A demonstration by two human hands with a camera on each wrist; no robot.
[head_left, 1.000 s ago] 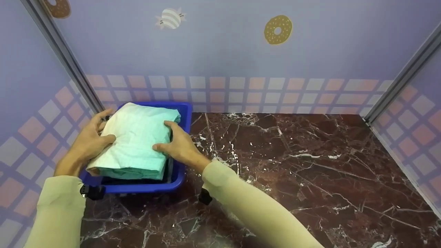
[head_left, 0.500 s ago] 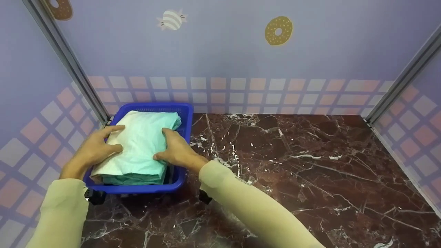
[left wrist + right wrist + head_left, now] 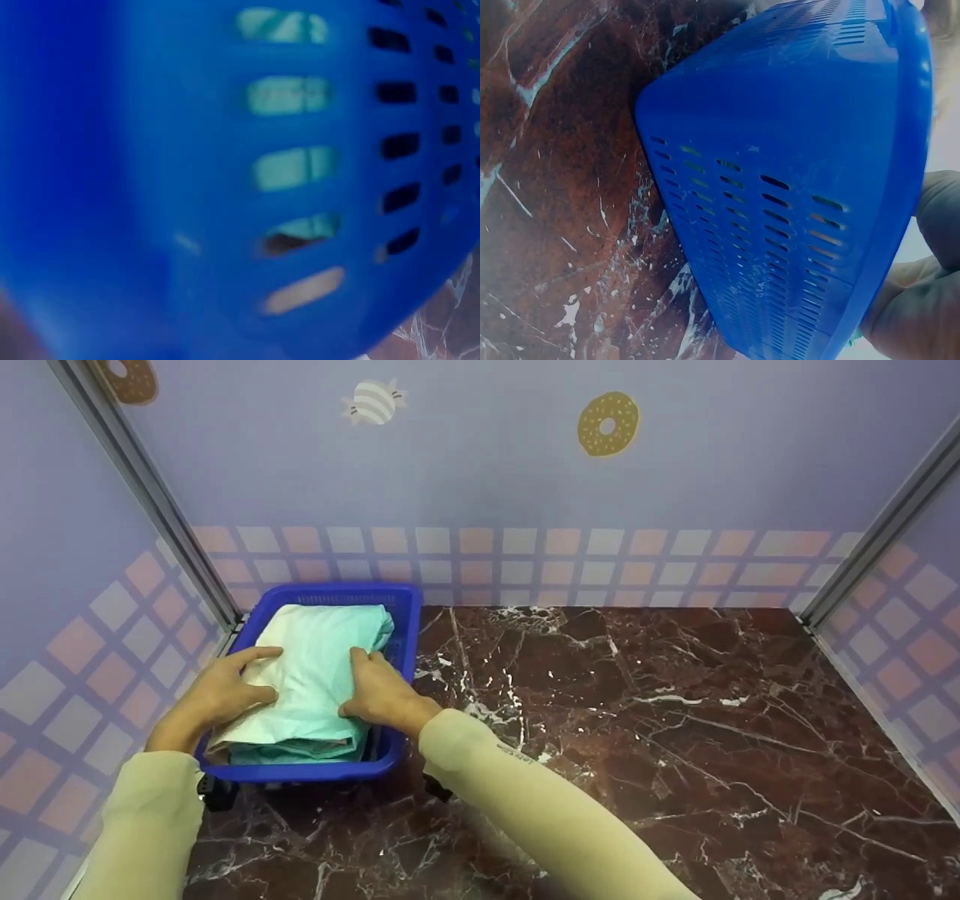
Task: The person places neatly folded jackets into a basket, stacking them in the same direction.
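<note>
A folded cloth (image 3: 311, 634), fading from cream to turquoise, lies inside a blue plastic basket (image 3: 405, 622). My left hand (image 3: 217, 694) grips its left side, with forefinger and thumb over the upper surface. Opposite it, my right hand (image 3: 384, 694) holds the right side. The other fingers are hidden between cloth and basket wall. Through the basket's slots, the left wrist view shows turquoise cloth (image 3: 289, 169). In the right wrist view, part of my right hand (image 3: 922, 315) shows beyond the basket's rim (image 3: 911, 150).
The basket stands on a dark red marbled tabletop (image 3: 600, 720), in the back left corner. Purple wall panels (image 3: 487, 472) with pink and white squares enclose the table. A grey corner post (image 3: 161, 510) rises close behind the basket.
The folded cloth has come down into the basket and its front edge has buckled. My left hand has shifted right and toward me; my right hand has moved slightly inward and lower.
</note>
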